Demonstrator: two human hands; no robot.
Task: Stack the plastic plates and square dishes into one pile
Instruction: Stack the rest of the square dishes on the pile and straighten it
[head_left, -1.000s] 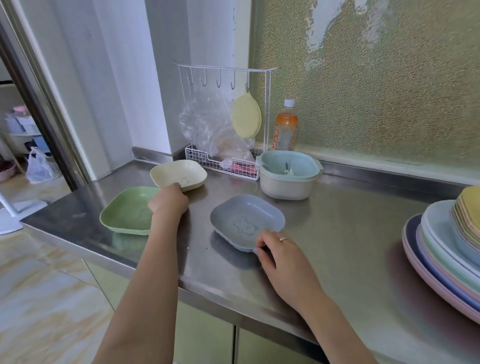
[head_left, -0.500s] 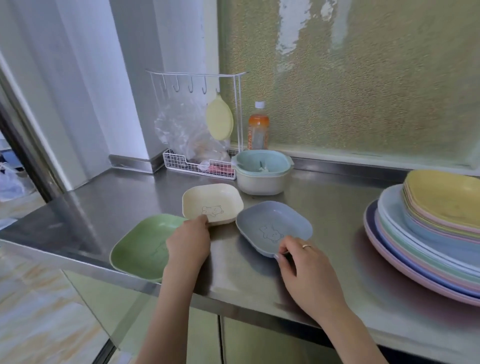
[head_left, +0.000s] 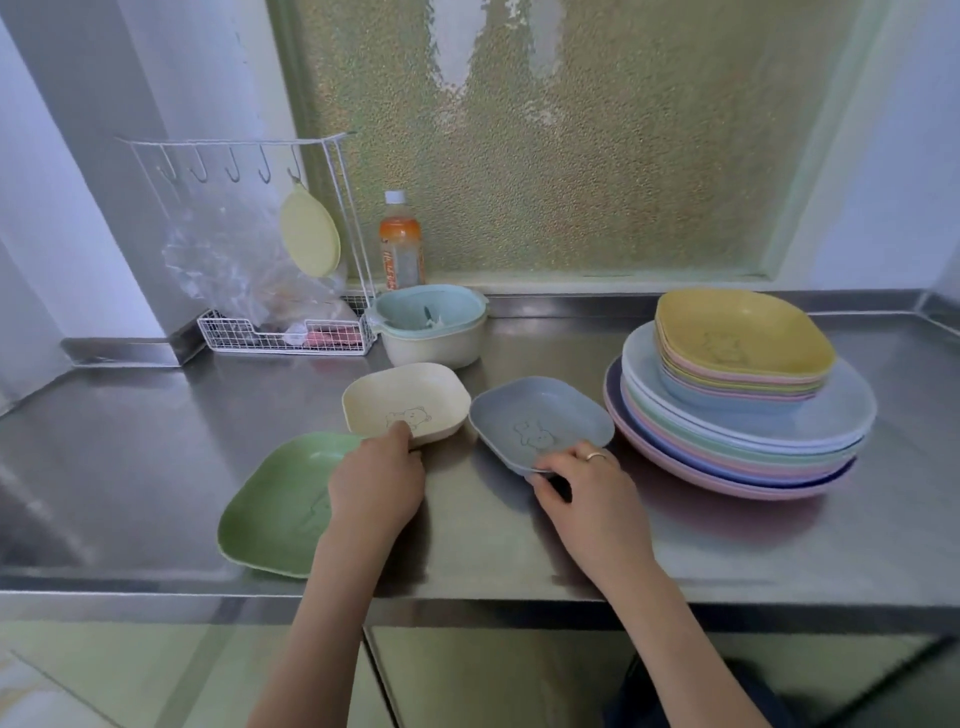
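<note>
Steel counter (head_left: 156, 457), head view. I see three loose square dishes near the front edge. Left hand (head_left: 376, 486) pinches the near rim of the cream dish (head_left: 402, 402), thumb inside the rim, fingers under it; the dish tilts slightly toward the hand. The same hand and forearm lie over the right part of the green dish (head_left: 283, 506), which sits flat by the counter's front edge, touching or just under the cream dish's near corner (I cannot tell which).

Right hand (head_left: 587, 491) grasps the near rim of the blue dish (head_left: 540, 423), fingers curled on the edge, ring visible on one finger. The near edge looks raised off the counter; a shadow sits beneath it. Blue dish is just beside the cream dish, apart from it.

Pile (head_left: 743, 410) stands to the right: round plates at the bottom, square dishes on top, a yellow one uppermost. Blue dish's far corner is just beside the pile's lower plates.

Rear: wire rack (head_left: 291, 332), lidded bowl (head_left: 431, 332), bottle (head_left: 400, 244).
</note>
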